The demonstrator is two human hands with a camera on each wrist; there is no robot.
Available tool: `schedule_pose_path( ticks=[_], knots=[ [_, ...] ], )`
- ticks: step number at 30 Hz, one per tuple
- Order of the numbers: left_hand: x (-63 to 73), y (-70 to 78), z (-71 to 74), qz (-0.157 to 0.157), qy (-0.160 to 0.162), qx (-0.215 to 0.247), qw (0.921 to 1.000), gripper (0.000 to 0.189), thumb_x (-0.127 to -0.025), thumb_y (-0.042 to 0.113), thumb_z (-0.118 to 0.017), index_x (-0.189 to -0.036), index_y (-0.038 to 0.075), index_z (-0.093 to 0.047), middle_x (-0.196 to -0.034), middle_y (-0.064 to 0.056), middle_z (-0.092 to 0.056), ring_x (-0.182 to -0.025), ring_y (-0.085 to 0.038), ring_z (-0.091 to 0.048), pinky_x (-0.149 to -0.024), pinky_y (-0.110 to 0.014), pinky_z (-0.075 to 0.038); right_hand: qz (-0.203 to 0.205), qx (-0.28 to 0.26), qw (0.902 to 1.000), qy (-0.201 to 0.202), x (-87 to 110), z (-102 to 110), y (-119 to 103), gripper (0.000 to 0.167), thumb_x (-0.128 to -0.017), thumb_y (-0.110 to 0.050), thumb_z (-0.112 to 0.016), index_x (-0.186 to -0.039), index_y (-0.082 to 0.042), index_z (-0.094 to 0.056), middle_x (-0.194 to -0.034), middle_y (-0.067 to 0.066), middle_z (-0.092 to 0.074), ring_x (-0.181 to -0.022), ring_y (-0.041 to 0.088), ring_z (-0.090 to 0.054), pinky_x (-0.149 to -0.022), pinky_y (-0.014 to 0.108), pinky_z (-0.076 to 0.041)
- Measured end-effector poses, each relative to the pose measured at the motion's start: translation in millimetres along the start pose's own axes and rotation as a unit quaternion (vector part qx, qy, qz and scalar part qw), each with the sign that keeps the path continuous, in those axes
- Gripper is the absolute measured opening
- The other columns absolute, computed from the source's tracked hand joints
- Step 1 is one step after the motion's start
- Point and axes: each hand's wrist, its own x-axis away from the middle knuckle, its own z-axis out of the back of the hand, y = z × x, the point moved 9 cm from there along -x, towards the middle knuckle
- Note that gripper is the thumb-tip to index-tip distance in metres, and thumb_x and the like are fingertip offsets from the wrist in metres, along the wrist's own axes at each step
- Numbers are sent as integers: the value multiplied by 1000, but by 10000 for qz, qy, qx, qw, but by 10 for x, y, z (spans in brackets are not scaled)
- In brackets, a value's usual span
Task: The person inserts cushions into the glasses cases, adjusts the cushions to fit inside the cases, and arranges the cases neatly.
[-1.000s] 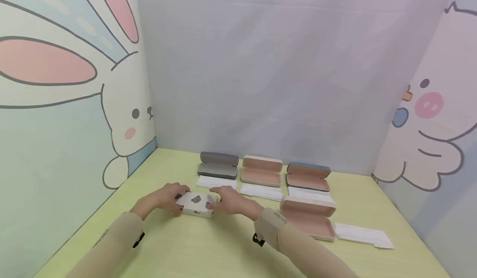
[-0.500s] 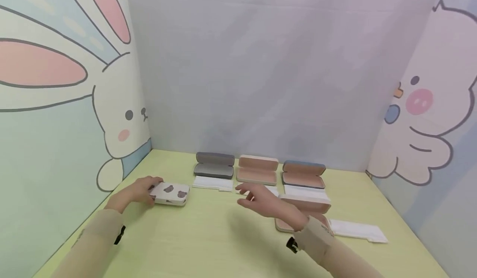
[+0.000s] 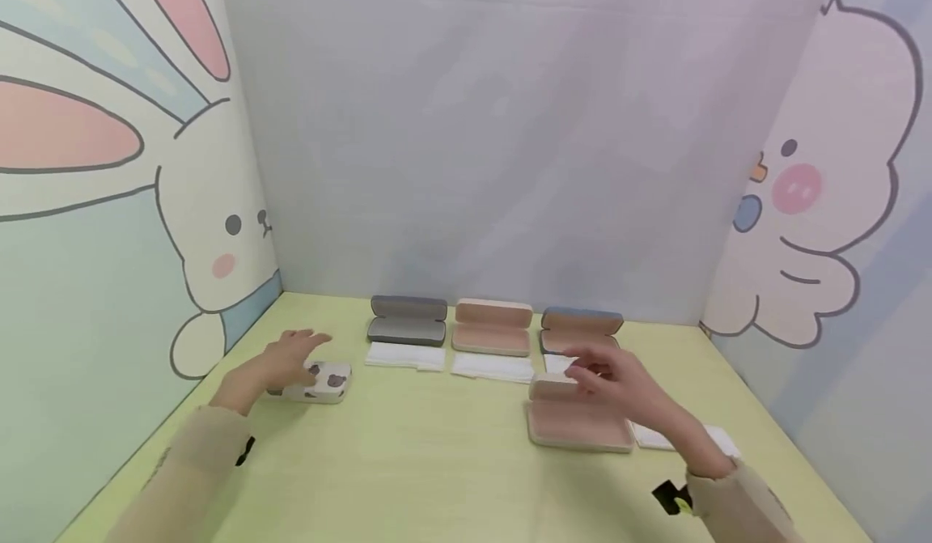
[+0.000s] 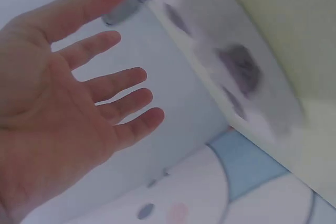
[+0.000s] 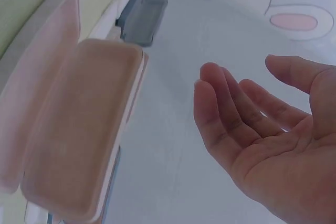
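The left hand (image 3: 286, 358), fingers spread, has let go of the bear-print case (image 3: 332, 382), which lies well left of the nearest open pink case (image 3: 578, 428), near whose lid the right hand (image 3: 622, 377) has come, loosely bent and holding nothing, so the placing seems finished.

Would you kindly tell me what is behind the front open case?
Behind the front case, a white cloth and, farther back, an open blue-backed case show in part. The right hand covers some of both, and whatever the raised lid hides cannot be seen.
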Motion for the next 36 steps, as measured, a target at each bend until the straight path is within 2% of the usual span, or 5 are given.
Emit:
schedule_pose_path(
  ticks=[6, 12, 19, 27, 36],
  knots=[
    [-195, 1294, 181, -1468, 869, 970, 9806, 46, -92, 11, -60, -133, -7, -48, -132, -27, -55, -120, -43, -53, -102, -54, -43, -307, 590, 9958, 631, 251, 493, 246, 24, -95, -8, -58, -118, 1, -61, -91, 5, -70, -70, 2, -65, -60, 27, -56],
    [-237, 2798, -128, -2702, 772, 1550, 9471, 33, -95, 15, -57, -126, 5, -57, -121, -10, -64, -106, -23, -63, -91, -31, -53, -888, 1373, 9792, 1200, 502, 918, 761, 23, -95, -12, -59, -112, 2, -64, -88, 4, -71, -70, -3, -61, -59, 26, -55],
    [-259, 4291, -769, -3553, 429, -14, 9338, 30, -96, 28, -56, -125, 20, -60, -110, 10, -66, -94, 0, -60, -80, -10, -45, -1645, 2378, 9486, 1284, 837, 1194, 1296, 26, -95, -17, -60, -109, 5, -66, -97, 21, -70, -75, 4, -61, -60, 22, -49],
    [-564, 4966, -1475, -2755, 276, -657, 9587, 17, -95, 36, -55, -110, 28, -59, -106, 15, -60, -93, -2, -55, -66, -19, -44, -2498, 2584, 9314, 579, 1169, 1252, 1792, 32, -93, -16, -60, -109, 12, -63, -101, 31, -66, -87, 39, -65, -68, 41, -53],
    [-927, 5065, -1816, -1757, 303, -1335, 9749, 26, -92, 39, -60, -112, 24, -57, -105, 7, -57, -97, -7, -52, -74, -21, -47, -2917, 2590, 9207, -151, 1275, 1253, 2039, 42, -90, -20, -65, -114, 13, -59, -103, 37, -63, -92, 44, -63, -72, 46, -53]
  ],
)
